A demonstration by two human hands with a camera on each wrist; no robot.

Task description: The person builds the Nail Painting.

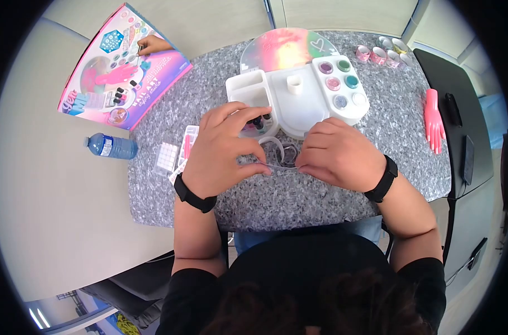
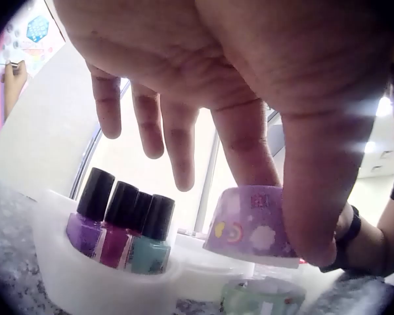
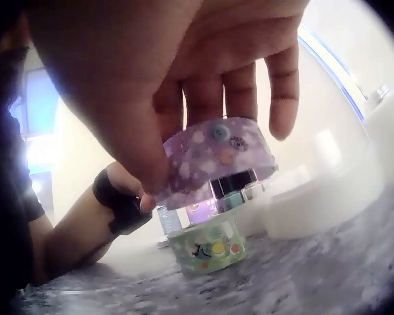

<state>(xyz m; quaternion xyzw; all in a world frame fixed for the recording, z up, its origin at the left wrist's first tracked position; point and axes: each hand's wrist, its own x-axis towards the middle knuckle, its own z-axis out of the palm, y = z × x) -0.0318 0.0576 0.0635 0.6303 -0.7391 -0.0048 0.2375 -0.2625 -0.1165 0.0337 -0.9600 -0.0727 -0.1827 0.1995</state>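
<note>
A purple band printed with small pictures (image 2: 249, 223), shaped like a roll of sticker tape, is held up between both hands. My left hand (image 1: 223, 151) pinches one side of it between thumb and index finger, the other fingers spread. On the opposite side, my right hand (image 1: 343, 153) pinches it with the thumb in front and fingers behind. Just below the purple band, a green printed roll (image 3: 209, 248) stands on the speckled table. Several black-capped nail polish bottles (image 2: 121, 226), in purple, magenta and teal, stand in a white cup beyond the left hand.
Ahead stands a white organizer (image 1: 304, 100) with glitter pots (image 1: 333, 84) and an iridescent backboard (image 1: 287, 47). Printed rolls (image 1: 378, 56) and a pink model hand (image 1: 433, 120) are on the right. To the left are a box (image 1: 122, 70), a water bottle (image 1: 111, 146) and a small clear case (image 1: 167, 157).
</note>
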